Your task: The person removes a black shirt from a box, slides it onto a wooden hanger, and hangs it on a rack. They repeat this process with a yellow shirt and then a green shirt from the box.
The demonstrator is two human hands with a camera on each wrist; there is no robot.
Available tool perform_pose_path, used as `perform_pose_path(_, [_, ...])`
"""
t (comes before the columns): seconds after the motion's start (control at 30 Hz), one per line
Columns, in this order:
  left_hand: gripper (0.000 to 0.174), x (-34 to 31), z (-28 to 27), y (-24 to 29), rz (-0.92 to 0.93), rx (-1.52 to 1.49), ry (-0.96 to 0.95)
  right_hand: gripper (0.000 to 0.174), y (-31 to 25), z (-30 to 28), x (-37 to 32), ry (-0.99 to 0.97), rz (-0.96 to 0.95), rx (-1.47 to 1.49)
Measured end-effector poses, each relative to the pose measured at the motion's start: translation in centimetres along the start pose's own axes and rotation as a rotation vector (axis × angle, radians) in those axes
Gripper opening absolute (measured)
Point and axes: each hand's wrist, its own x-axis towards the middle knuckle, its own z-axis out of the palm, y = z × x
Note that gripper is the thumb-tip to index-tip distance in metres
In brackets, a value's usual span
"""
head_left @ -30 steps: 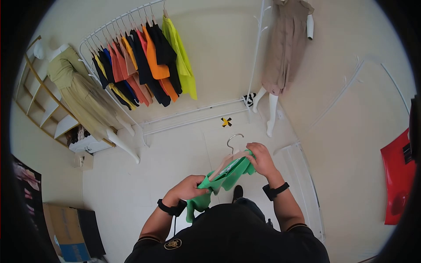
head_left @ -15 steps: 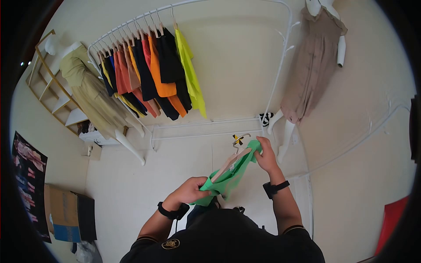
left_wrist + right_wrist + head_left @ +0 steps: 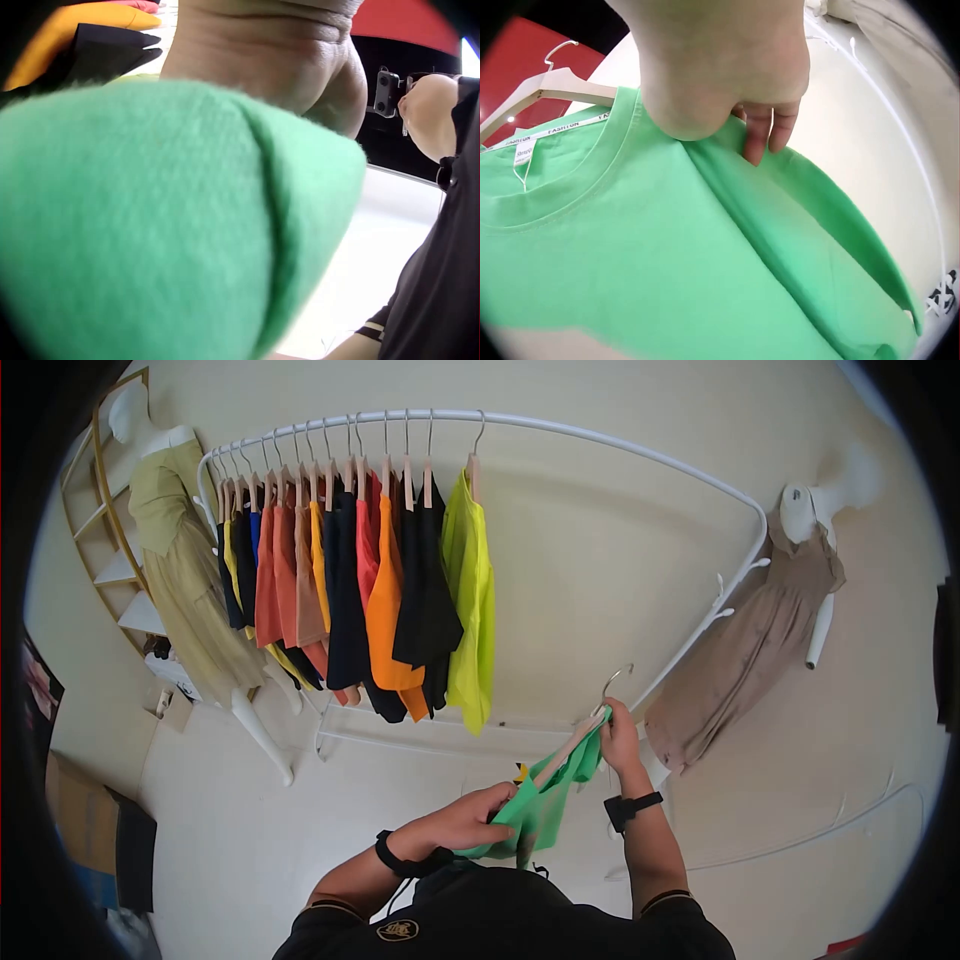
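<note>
A green T-shirt (image 3: 540,815) hangs on a wooden hanger (image 3: 565,753) in front of the person's body. The left hand (image 3: 465,820) grips one shoulder of it, thumb on the near side. At the other shoulder, the right hand (image 3: 621,735) pinches the cloth close to the hanger's end. The hanger's metal hook (image 3: 618,678) points up, free of any rail. In the right wrist view a small white tag (image 3: 523,154) dangles inside the round collar. Green cloth (image 3: 142,217) fills much of the left wrist view and hides the left fingers.
Ahead stands a white clothes rack (image 3: 600,438), with several garments bunched at its left and a lime-yellow top (image 3: 470,600) at the end of the row. Dressed mannequins flank it, one in olive (image 3: 185,560), one in a brown dress (image 3: 745,630). Boxes (image 3: 95,820) sit at lower left.
The head view has tilted up, so the rack appears lower and larger. Both hands have shifted slightly right in the view with the T-shirt, still gripping its shoulders.
</note>
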Motion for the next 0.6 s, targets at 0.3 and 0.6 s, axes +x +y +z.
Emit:
perform_pose_path(0.3, [0.031,7.7,-6.0,5.3,0.02,-0.229,0.215,0.045,0.1,5.1,17.0,-0.011,-0.141,0.334])
perform_pose_path(0.6, [0.031,17.0,-8.9,9.6,0.093,-0.02,0.555,0.056,-5.9,9.8,32.8,-0.297,-0.311,0.921])
